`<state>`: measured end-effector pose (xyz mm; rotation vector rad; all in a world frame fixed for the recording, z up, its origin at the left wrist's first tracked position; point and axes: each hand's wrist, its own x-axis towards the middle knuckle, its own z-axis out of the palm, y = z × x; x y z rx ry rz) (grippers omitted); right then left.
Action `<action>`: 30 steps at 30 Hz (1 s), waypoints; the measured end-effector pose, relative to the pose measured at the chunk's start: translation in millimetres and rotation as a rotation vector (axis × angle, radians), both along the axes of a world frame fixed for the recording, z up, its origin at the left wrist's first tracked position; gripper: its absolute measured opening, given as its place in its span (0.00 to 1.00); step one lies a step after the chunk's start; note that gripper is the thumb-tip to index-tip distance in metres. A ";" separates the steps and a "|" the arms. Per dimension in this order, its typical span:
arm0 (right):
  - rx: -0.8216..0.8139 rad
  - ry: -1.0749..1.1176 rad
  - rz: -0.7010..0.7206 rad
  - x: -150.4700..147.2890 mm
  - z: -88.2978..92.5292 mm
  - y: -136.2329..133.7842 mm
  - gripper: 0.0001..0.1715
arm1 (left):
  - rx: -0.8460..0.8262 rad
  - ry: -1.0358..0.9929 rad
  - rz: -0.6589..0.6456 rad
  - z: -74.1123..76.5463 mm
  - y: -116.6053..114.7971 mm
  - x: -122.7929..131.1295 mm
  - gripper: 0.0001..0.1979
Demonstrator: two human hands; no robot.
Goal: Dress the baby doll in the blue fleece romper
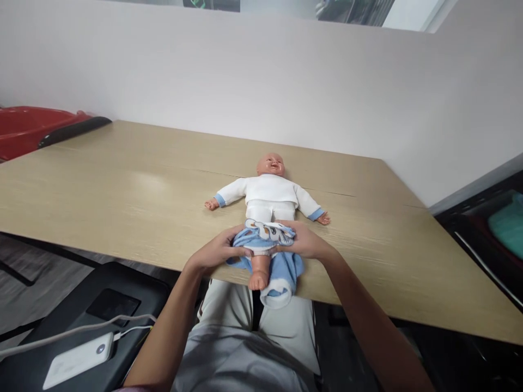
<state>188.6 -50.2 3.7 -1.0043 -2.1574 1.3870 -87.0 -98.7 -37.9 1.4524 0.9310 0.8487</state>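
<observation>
A baby doll [271,188] lies on its back on the table, head toward the wall, wearing a white long-sleeved top with blue cuffs. Blue baby pants [285,268] with white cuffs and an animal face are bunched round its legs. One bare foot [259,274] pokes out of a pant leg; the other leg's cuff [276,294] hangs over the table's front edge with no foot showing. My left hand [223,247] grips the pants on the left side, thumb near the bare ankle. On the right side, my right hand [302,239] is closed on the same pants.
The wooden table [163,207] meets a white wall [245,81] at the back. A red tub [36,122] stands at the far left. On a black chair [151,288] lie a phone [112,305] and a white power bank [79,359] with a cable. Dark shelving [482,228] is at right.
</observation>
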 end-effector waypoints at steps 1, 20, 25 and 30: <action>-0.012 0.000 -0.018 -2.1 0.4 3.0 0.36 | 0.009 -0.021 0.038 -0.9 0.7 1.6 0.31; -0.122 0.354 -0.466 2.7 -41.9 -40.2 0.30 | 0.172 -0.007 0.261 5.3 18.1 -10.2 0.22; -0.261 0.391 -0.699 -2.4 -51.9 -44.8 0.45 | 0.276 0.145 0.223 30.8 16.9 -2.5 0.23; -0.128 0.341 -0.575 -11.6 -22.7 -52.8 0.40 | 0.274 0.407 -0.005 69.6 25.5 17.0 0.32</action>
